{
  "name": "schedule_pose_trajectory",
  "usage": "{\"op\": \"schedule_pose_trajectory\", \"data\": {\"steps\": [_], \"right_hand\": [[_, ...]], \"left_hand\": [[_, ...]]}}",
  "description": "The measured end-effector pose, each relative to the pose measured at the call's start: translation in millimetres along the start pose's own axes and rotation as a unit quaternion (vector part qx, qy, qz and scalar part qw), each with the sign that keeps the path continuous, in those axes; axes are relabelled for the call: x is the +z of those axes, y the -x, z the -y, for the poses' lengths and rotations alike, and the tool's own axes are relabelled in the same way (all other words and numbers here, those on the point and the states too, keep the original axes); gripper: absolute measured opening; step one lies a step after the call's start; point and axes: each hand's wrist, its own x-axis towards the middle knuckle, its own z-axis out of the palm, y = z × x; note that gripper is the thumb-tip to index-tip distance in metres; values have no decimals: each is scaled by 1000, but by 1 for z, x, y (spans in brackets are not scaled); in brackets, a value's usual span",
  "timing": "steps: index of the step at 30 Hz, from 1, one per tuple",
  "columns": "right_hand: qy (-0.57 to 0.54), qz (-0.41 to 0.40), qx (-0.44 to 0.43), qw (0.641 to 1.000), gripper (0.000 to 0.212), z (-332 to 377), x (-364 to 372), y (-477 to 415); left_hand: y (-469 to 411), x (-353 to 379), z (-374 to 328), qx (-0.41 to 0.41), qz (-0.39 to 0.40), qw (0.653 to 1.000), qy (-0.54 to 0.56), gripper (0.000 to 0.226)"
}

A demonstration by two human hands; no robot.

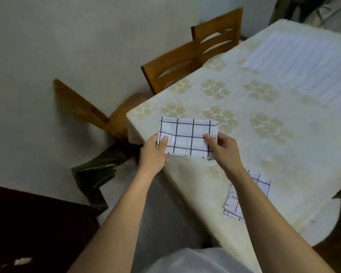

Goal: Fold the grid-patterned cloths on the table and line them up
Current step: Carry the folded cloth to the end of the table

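A folded white cloth with a dark grid [187, 134] is held as a small rectangle over the table's near left corner. My left hand [154, 152] pinches its lower left corner, thumb on top. My right hand [223, 147] pinches its lower right corner the same way. A second grid-patterned cloth [260, 184] lies flat on the table nearer to me, on the right, and my right forearm hides most of it.
The table [254, 119] wears a cream cloth with pale flower prints. Two wooden chairs [195, 60] stand at its far left side, a third [83, 109] at the corner. A dark green cloth [95, 174] hangs below the corner. A dark cabinet [28, 223] is at lower left.
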Motion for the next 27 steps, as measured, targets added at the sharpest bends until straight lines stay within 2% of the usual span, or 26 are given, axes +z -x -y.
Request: {"op": "schedule_pose_trajectory", "data": {"steps": [4,9,12,15,22,25,27], "right_hand": [[1,-84,68,994,39,-28,-26,-16],[-46,-163,208,963,30,-76,-44,-19],[-60,-225,248,940,26,-86,-37,-9],[-71,-255,284,922,26,-94,-21,-5],[-82,-365,340,863,26,-113,32,5],[-83,-388,362,844,22,-125,58,11],[-71,-410,348,840,22,-129,72,12]], "left_hand": [[-45,38,-2,26,89,995,-41,35],[-95,85,12,53,197,975,-92,38],[-122,104,14,60,272,955,-96,19],[-148,115,17,74,330,936,-98,13],[-186,147,30,113,418,891,-134,20],[-192,155,43,121,436,878,-159,14],[-196,158,54,118,431,878,-171,6]]}}
